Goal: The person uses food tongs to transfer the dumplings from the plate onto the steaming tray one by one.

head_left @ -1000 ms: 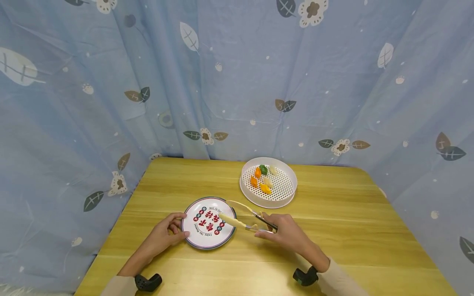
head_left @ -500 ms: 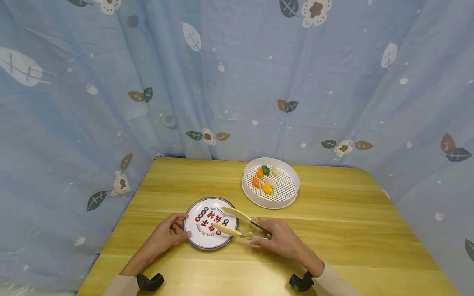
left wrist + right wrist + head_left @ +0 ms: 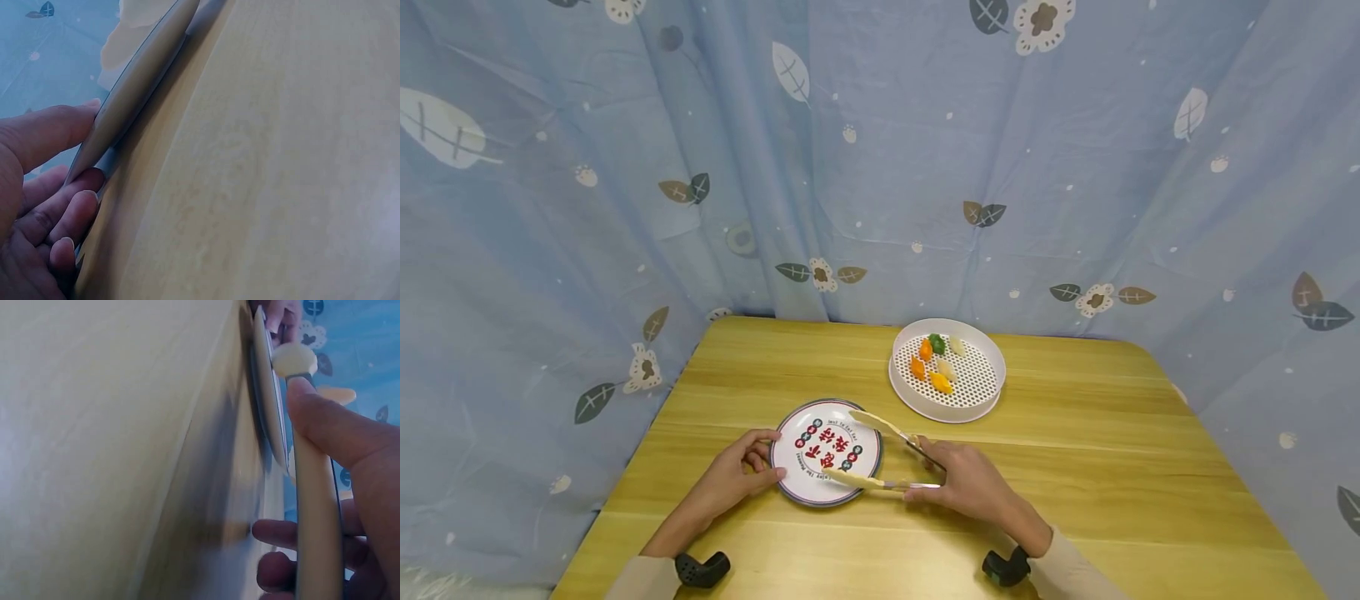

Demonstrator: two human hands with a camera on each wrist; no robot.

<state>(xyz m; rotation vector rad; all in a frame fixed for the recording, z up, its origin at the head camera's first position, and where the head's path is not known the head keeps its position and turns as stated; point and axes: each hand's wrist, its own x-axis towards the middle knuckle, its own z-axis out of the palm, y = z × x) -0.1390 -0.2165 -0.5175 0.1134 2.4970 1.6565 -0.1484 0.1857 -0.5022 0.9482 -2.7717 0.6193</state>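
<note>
My left hand (image 3: 730,475) pinches the left rim of a round white plate (image 3: 868,454) with red printed characters and a dark blue edge. In the left wrist view the plate's underside (image 3: 134,87) shows, with fingers reaching beneath its rim. My right hand (image 3: 970,479) holds a pair of tongs (image 3: 859,481) with cream-yellow tips and metal arms. Their tips are spread apart over the plate, nothing between them. A tong handle (image 3: 315,506) lies along my thumb and fingers in the right wrist view.
Behind the plate to the right stands a round white perforated tray (image 3: 947,407). In it lie several small dumpling-shaped pieces, including a green one (image 3: 937,344) and a yellow one (image 3: 941,382). A blue patterned curtain (image 3: 880,167) hangs along the table's (image 3: 1075,450) back edge.
My right hand has shifted slightly left, and the tong tips have spread wider over the plate. My left hand keeps its hold on the rim.
</note>
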